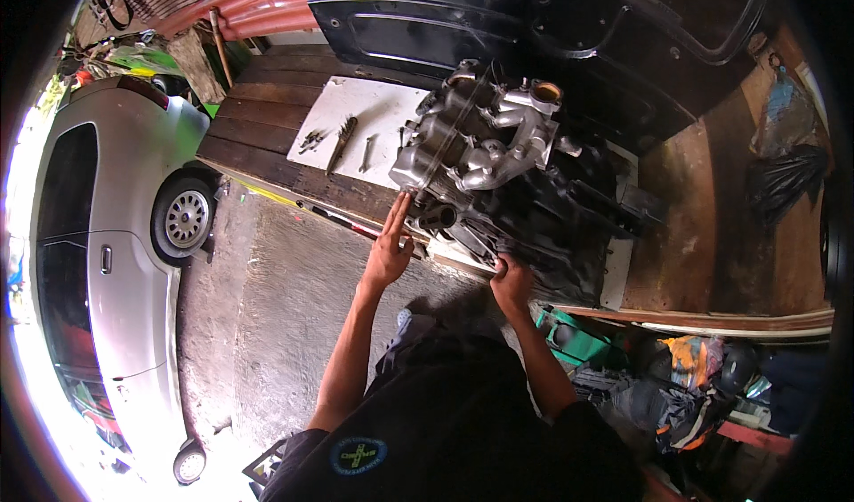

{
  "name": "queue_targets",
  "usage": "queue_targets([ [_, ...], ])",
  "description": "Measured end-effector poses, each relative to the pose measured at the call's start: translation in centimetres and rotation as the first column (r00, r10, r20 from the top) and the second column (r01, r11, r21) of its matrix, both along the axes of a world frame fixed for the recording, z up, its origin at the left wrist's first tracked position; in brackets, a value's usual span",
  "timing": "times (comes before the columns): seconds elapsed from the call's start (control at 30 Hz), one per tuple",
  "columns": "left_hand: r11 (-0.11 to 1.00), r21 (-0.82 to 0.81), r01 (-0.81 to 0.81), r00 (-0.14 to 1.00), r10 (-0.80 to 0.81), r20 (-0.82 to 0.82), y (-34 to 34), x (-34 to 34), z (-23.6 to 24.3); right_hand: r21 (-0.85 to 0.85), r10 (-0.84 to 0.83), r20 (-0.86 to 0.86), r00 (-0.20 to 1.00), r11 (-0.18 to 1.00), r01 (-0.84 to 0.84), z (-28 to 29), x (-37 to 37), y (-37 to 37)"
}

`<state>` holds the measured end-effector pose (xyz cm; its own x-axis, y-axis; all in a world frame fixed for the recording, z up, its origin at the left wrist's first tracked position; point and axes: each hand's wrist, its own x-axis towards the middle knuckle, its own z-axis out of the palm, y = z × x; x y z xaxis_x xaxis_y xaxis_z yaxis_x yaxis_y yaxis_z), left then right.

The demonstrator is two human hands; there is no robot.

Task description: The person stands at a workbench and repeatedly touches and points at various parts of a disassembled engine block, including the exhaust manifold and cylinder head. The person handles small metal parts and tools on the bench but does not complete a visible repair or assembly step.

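Note:
A metal engine [471, 137] with cast pipes rests on the workbench in front of me. My left hand [389, 251] is at its near left side, two fingers stretched toward it and the others bent, holding nothing. Right of those fingers is a dark round pipe end [437, 217]. At the bench's near edge my right hand [513, 286] is closed, thumb on top, around the near end of a slim metal bar [479, 242]. The far end of this bar is lost among the engine parts. Beside my right hand, black sheeting [569, 235] lies bunched under and around the engine.
A white board [391, 102] left of the engine carries a wrench [366, 153], a long dark tool [342, 144] and small bolts [312, 139]. Behind the bench stands a black panel [427, 35]. A silver car [133, 208] is parked left; a green crate [574, 337] sits below right.

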<state>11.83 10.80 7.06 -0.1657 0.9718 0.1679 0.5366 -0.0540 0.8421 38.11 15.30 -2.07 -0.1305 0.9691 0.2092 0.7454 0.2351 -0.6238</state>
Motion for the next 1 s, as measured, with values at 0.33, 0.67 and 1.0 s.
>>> queue_targets([
  [0.33, 1.000, 0.019, 0.006, 0.998, -0.007, 0.055, 0.4, 0.0, -0.6, -0.039, 0.252, 0.469, 0.846, 0.963, -0.266, 14.7, -4.4, -0.2],
  [0.67, 0.999, 0.029, -0.031, 1.000, 0.030, 0.009, 0.1, 0.3, -0.2, -0.008, 0.167, -0.046, 0.985, 0.986, -0.167, 3.8, 0.4, -0.5],
  [1.0, 0.999, 0.034, -0.026, 0.999, 0.024, 0.049, 0.1, 0.2, -0.6, -0.129, 0.089, -0.283, 0.955, 0.983, -0.130, -1.1, -0.4, -0.6],
])
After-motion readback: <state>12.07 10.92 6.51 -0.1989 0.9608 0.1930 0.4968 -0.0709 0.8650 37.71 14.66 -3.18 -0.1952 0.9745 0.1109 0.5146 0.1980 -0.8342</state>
